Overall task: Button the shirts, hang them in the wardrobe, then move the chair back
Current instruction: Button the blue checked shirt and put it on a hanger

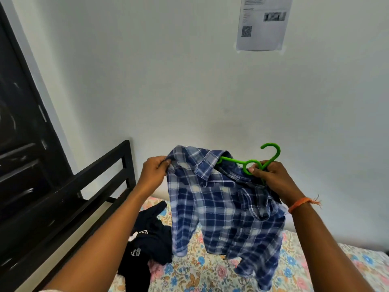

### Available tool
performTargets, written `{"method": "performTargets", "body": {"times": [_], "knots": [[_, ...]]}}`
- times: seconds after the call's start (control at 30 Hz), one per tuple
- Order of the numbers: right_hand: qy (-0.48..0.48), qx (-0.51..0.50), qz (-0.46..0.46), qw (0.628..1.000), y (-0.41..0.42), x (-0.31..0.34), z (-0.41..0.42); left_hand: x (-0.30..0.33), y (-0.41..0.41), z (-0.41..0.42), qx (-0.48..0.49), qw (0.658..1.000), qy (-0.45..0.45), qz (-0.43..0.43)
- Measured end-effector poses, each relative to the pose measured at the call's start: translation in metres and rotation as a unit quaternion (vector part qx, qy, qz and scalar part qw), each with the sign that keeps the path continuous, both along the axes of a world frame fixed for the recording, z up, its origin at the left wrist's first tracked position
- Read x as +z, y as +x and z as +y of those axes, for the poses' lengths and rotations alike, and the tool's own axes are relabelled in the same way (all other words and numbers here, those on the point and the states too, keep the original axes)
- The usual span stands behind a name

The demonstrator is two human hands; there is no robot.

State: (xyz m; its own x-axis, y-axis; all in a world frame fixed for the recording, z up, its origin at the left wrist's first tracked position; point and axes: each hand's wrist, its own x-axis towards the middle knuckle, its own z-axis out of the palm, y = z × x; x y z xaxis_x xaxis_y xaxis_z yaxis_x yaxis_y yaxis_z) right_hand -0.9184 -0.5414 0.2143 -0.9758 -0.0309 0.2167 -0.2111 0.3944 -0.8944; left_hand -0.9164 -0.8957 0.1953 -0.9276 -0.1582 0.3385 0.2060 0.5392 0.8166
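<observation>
Pinching the left shoulder of the blue plaid shirt [221,205], the left hand [154,172] holds the cloth up, fingers curled round the seam. The right hand [271,180] has its grip closed on the neck of the green hanger [250,161], thumb pressed against the loop below the hook; one hanger arm runs under the collar toward the left shoulder, the other is hidden behind the hand and cloth. The shirt hangs in the air between both hands, above the bed [210,272], its hem trailing close to the floral sheet.

The risk I see: the hanger seems seated on one side only — if the left hand lets go early, the shirt could slide off the arm and drop. Whether the front is fully buttoned I cannot tell, and an open placket would make it slip more easily.

A black garment [151,239] lies crumpled on the sheet just left of the hanging shirt. The dark bed frame [101,180] and a dark door [23,123] close off the left; the wall [168,81] stands near ahead, with free space above the mattress to the right.
</observation>
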Motion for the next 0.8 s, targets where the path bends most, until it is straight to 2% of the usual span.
{"method": "performTargets", "body": {"times": [0.17, 0.27, 0.33, 0.4, 0.5, 0.53, 0.6, 0.7, 0.77, 0.8], "knots": [[0.095, -0.047, 0.003, 0.994, 0.007, -0.002, 0.022, 0.003, -0.008, -0.035, -0.050, 0.993, -0.099, -0.026], [0.131, -0.075, 0.035, 0.988, 0.011, -0.003, 0.018, -0.001, -0.007, -0.043, -0.056, 0.978, -0.192, -0.063], [0.107, -0.098, 0.058, 0.988, 0.011, -0.003, 0.012, -0.011, -0.006, -0.042, -0.019, 0.971, -0.228, -0.071], [0.047, -0.108, 0.051, 0.992, 0.008, -0.004, 0.003, -0.026, -0.004, -0.032, 0.055, 0.970, -0.224, -0.079], [-0.068, -0.107, 0.028, 0.992, 0.007, -0.008, -0.011, -0.048, 0.014, 0.003, 0.156, 0.979, -0.113, -0.068], [-0.093, -0.105, 0.028, 0.990, 0.007, -0.009, -0.016, -0.056, 0.022, 0.018, 0.147, 0.983, -0.087, -0.065], [-0.123, -0.100, 0.027, 0.987, 0.010, -0.007, -0.027, -0.074, 0.039, 0.049, 0.041, 0.990, -0.075, -0.111], [-0.139, -0.086, 0.030, 0.986, 0.015, -0.002, -0.041, -0.097, 0.059, 0.094, -0.160, 0.957, -0.104, -0.218], [-0.154, -0.070, 0.032, 0.985, 0.019, 0.005, -0.047, -0.096, 0.067, 0.125, -0.218, 0.951, -0.031, -0.218], [-0.165, -0.061, 0.031, 0.984, 0.022, 0.008, -0.050, -0.093, 0.068, 0.138, -0.212, 0.956, 0.006, -0.203]]}}
